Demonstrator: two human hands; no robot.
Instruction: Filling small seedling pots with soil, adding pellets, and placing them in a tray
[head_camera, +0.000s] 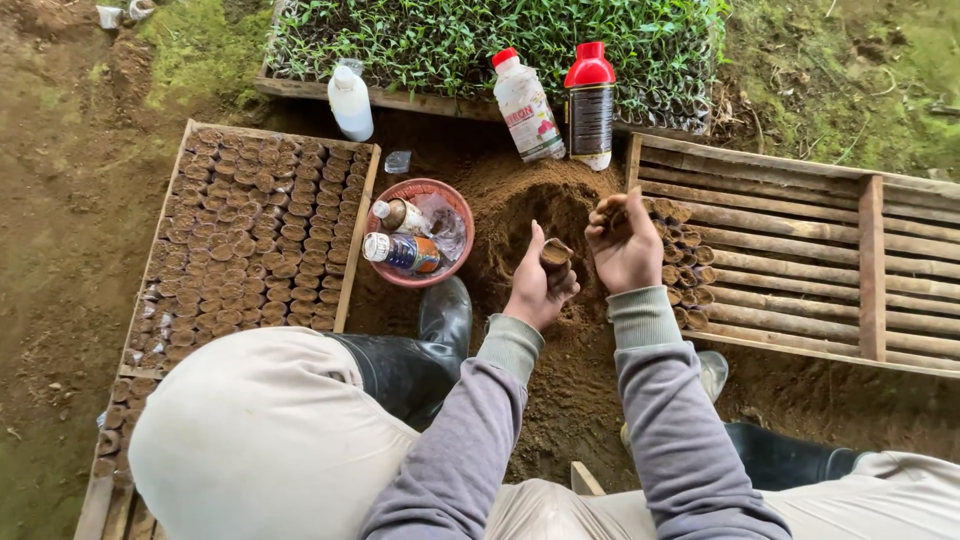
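Here, left hand (536, 290) gripping a soil-filled pot (555, 254), right hand (626, 243) closed around soil.

bowl (425, 190) red | bottle (590, 105) black, red cap | sleeves (670, 420) grey | boots (420, 365) black

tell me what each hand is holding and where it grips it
Left hand grips a small soil-filled pot around its sides. Right hand is closed, apparently on a clump of soil.

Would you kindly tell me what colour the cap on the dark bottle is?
Red cap, dark bottle; head view.
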